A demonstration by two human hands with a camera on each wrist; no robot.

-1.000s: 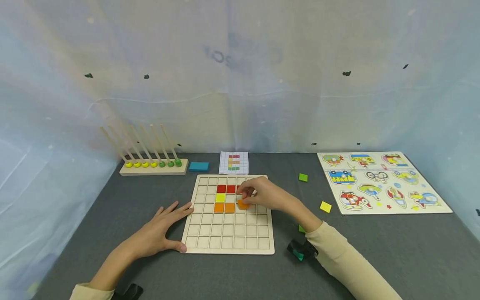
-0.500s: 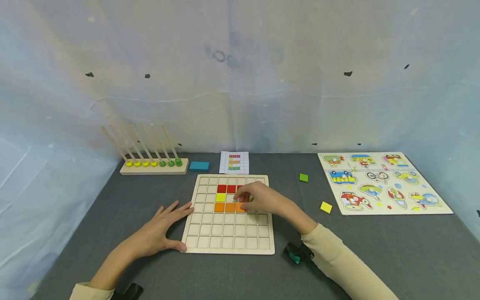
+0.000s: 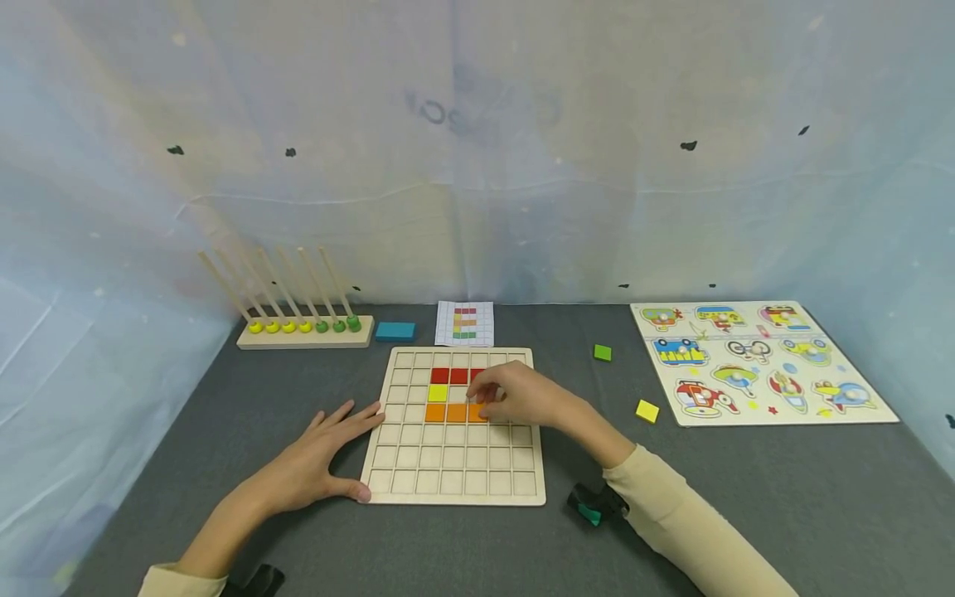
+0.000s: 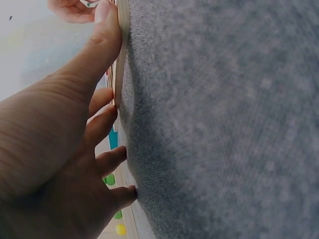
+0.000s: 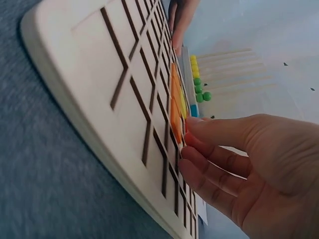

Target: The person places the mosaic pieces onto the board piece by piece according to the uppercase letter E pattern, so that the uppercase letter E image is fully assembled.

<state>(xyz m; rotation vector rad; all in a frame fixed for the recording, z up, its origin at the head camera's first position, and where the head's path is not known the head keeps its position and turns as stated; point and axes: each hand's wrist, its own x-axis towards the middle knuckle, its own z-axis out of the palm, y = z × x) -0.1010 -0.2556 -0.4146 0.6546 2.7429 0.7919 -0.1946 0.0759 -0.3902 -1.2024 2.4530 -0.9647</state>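
A wooden grid board [image 3: 453, 481] lies on the grey table. Set in its cells are red tiles [image 3: 440, 376], a yellow tile [image 3: 438, 393] and a row of orange tiles [image 3: 445, 413]. My right hand [image 3: 525, 396] is over the board, thumb and fingertips at the right-hand orange tile [image 3: 477, 413], which lies flat in its cell. In the right wrist view, the thumb [image 5: 219, 129] and bent fingers stand slightly apart close over the cells. My left hand [image 3: 317, 456] is spread at the board's left side, thumb at the lower corner and fingertips along the edge.
Behind the board lie a printed pattern card [image 3: 465, 324] and a blue block [image 3: 395, 332]. A bead peg stand [image 3: 306, 337] is at the back left. A green tile [image 3: 603, 352] and a loose yellow tile [image 3: 647, 411] lie right of the board, before a picture puzzle [image 3: 768, 365].
The right hand has lowered the orange tile, tilted a second ago, flat into the cell beside the other orange ones. Over the last half second it has hardly moved. The left hand stays put.
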